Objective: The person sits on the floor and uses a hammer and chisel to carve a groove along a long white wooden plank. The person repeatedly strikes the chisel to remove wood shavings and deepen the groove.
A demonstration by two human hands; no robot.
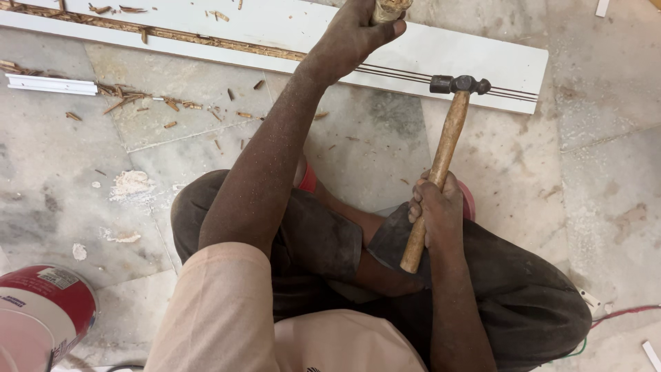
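while r hand grips 1 hammer, l hand holds 1 wooden handle.

I am looking down at what appears to be an indoor carpentry or renovation site, with a long white board lying across a dusty marble floor, wood chips scattering about and a red paint tin standing nearby.
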